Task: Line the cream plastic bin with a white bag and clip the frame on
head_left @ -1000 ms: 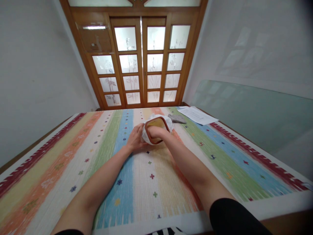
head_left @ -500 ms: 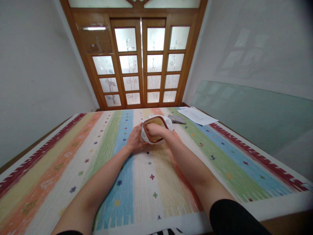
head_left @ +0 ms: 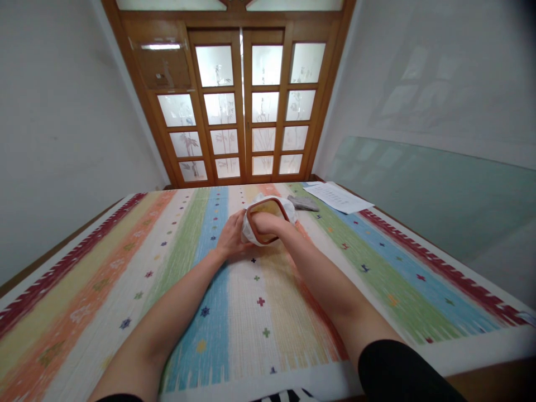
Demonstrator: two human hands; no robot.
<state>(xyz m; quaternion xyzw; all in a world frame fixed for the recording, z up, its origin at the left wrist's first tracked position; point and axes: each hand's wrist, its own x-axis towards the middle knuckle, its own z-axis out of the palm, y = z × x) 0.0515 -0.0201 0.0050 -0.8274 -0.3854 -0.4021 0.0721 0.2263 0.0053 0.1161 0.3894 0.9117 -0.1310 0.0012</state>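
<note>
In the middle of the table stands a small bin (head_left: 274,207) with a brown, rounded-square rim and a yellowish inside, its mouth tilted toward me. A thin white plastic bag (head_left: 291,210) hangs around its outside, below the rim. My left hand (head_left: 231,233) grips the bin's left side through the bag, thumb side toward the rim. My right hand (head_left: 267,223) reaches over the near rim into the bin. Its fingers are down inside, hidden from view, so whether they hold anything does not show.
A striped, colourful tablecloth (head_left: 247,312) covers the table. Just right of the bin lies a folded grey cloth (head_left: 304,203). Printed white paper (head_left: 338,197) rests farther right, near the table's edge. Wooden doors (head_left: 243,106) with glass panes stand beyond the far edge, between two walls.
My right hand has shifted very slightly inside the bin. My left hand keeps its place on the side, and the bin stays where it was.
</note>
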